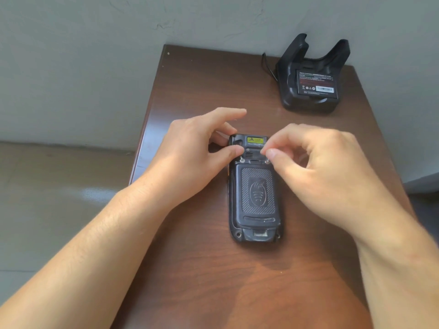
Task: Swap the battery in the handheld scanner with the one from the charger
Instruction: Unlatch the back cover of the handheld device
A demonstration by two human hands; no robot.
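Observation:
The black handheld scanner (255,193) lies face down in the middle of the brown table, its textured battery cover on. Two silver latch screws (242,159) stand up at the cover's top corners. My left hand (199,157) holds the scanner's top left corner, thumb next to the left screw. My right hand (316,162) pinches at the right screw (267,161) with thumb and forefinger. At the back right stands the black charger cradle (311,74) with a labelled battery (316,83) seated in it.
The wooden table (237,281) is narrow, with its left edge close to my left forearm and the grey wall right behind it. A black cable (267,65) runs from the charger's left side. Tiled floor lies to the left.

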